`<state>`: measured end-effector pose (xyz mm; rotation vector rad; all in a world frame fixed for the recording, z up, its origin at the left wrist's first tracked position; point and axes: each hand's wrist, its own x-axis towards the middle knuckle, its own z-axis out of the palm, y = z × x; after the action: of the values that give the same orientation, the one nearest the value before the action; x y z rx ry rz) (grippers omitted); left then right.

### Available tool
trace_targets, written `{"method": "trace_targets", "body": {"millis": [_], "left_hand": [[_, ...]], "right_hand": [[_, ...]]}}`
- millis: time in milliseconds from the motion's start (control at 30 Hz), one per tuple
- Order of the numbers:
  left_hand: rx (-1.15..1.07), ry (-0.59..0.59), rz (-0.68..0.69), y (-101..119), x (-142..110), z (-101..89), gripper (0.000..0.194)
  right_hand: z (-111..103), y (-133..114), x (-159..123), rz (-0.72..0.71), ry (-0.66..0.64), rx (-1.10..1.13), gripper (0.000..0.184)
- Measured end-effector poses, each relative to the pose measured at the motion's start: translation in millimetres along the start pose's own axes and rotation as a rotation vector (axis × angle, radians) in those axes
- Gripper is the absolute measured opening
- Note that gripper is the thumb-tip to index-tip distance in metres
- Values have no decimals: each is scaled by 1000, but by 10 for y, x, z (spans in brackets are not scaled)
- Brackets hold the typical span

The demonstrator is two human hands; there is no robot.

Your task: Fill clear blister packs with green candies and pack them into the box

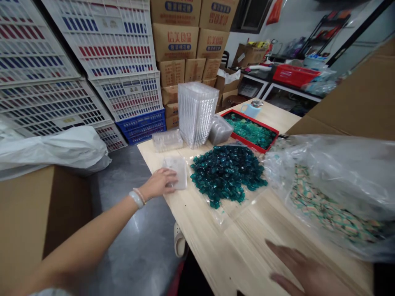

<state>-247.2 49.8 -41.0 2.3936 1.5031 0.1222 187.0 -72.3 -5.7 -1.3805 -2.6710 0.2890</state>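
Plastic (181, 173) under left hand (156, 183), grip unclear; right hand (308, 271) spread wide, empty; best pinched lightly by one edge.

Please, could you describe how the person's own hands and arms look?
The left hand and forearm are bare except for a thick, pale, round bangle and a thinner, light band. The right hand is bare but blurred.

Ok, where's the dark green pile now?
In the head view, the pile sits just right of centre on the table, between the left hand and the big plastic bag.
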Motion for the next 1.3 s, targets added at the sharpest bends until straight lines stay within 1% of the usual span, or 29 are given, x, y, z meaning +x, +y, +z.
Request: {"method": "trace_targets", "body": {"millis": [33,67,100,133,200,233,267,300,333,367,400,433,467,533,600,667,733,800,833,867,933,1000,1033,1067,1100,1133,1200,1267,1300], "left_hand": [[-13,-1,35,67,-71,9,35],[-28,1,63,135,-155,13,31],[-41,4,80,189,-247,12,27],[-52,3,87,223,-339,4,21],[-63,-13,85,227,-492,-34,13],[-64,-33,79,206,-541,-59,13],[-67,-55,68,182,-567,-83,12],[-72,-71,54,162,-567,-100,11],[-78,-69,28,151,-543,-105,16],[-83,-52,-6,152,-498,-96,30],[-82,-20,-45,166,-439,-72,44],[-71,20,-86,187,-374,-37,55],[-54,59,-120,209,-309,4,59],[-25,85,-141,232,-201,80,57],[-29,61,-100,199,-140,115,53],[-53,35,-41,112,-120,106,52],[-70,32,5,7,-127,72,49],[-75,32,27,-59,-147,37,46],[-71,35,26,-59,-157,27,45],[-59,55,9,-28,-165,23,44],[-18,147,-39,137,-169,47,45],[2,248,-42,420,-155,122,51],[-9,263,-2,587,-140,180,56],[-33,252,53,757,-120,251,63],[-56,225,103,919,-92,334,69],[-74,198,125,1063,-57,424,75],[-93,170,107,1269,35,609,84],[-89,177,47,1369,138,764,88],[-85,183,27,1392,188,819,87]], "right_hand": [[-36,-147,297,30,-5,23,40],[-38,-306,626,6,-25,68,37],[1,-465,963,-35,-30,113,34],[80,-613,1287,-106,-44,138,32],[331,-854,1834,-248,6,79,34],[476,-948,2039,-328,31,26,36],[617,-1026,2193,-378,55,-19,35],[742,-1093,2299,-399,73,-63,32],[842,-1150,2361,-394,86,-96,27],[915,-1197,2388,-371,92,-119,22],[959,-1232,2389,-339,97,-133,19],[979,-1251,2372,-299,109,-140,19],[980,-1253,2346,-254,132,-142,19],[948,-1203,2295,-161,189,-141,24],[903,-1109,2273,-108,219,-142,31],[863,-1031,2291,-129,199,-143,32],[826,-1006,2333,-182,186,-136,28],[773,-1001,2363,-198,209,-125,27],[735,-976,2366,-183,233,-125,28],[688,-919,2358,-144,266,-133,30],[567,-668,2320,17,354,-172,36],[410,-231,2267,237,437,-226,39],[321,36,2243,348,459,-253,39],[229,317,2226,458,462,-278,39],[138,593,2221,547,428,-298,39],[53,850,2229,626,362,-322,39],[-88,1262,2290,734,159,-335,37],[-188,1518,2390,753,16,-321,31],[-227,1599,2446,738,-13,-313,29]]}}
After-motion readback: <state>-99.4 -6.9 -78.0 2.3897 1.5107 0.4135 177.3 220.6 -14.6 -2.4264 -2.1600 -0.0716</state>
